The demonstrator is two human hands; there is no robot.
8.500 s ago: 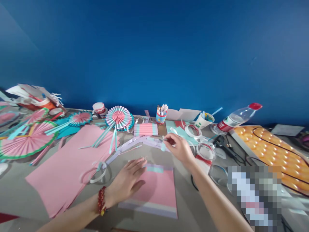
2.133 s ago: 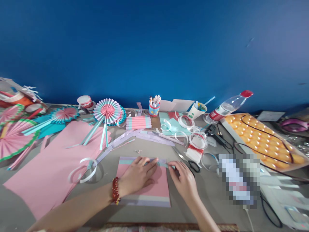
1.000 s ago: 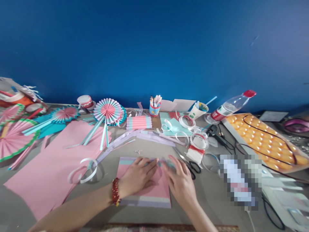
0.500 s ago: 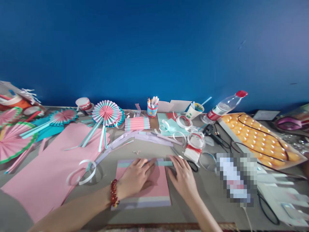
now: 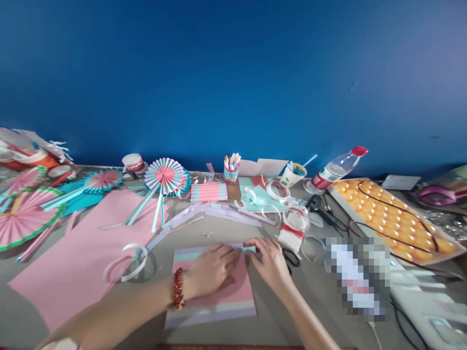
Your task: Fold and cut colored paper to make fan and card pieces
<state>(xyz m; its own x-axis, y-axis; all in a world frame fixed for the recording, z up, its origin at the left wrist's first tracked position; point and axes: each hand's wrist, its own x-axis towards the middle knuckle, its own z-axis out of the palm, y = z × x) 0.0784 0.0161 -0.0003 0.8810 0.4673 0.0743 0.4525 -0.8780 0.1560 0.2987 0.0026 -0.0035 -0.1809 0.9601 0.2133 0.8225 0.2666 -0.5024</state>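
Pink sheet (image 5: pixel 239 291), lower centre of frame; teal strip (image 5: pixel 189 255) runs sideways near its top edge. Left hand (image 5: pixel 210 271) presses flat, grasping nothing; right hand (image 5: pixel 270 262) curls at strip's right end, pinch unclear.

Wall (image 5: pixel 233 73): blue, it rose in front of me behind the desk's (image 5: pixel 233 232) back edge.
Pen tub (image 5: pixel 231 175): blue with a red rim, it stood midway along that edge, pens (image 5: pixel 234 160) upright inside.
Paper cup (image 5: pixel 291 178): stood farther right, a thin stick (image 5: pixel 310 161) slanting out.
Bottle (image 5: pixel 324 179): red-capped, it stood just beyond.
Yellow panel (image 5: pixel 386 218): lay along the desk's right side.
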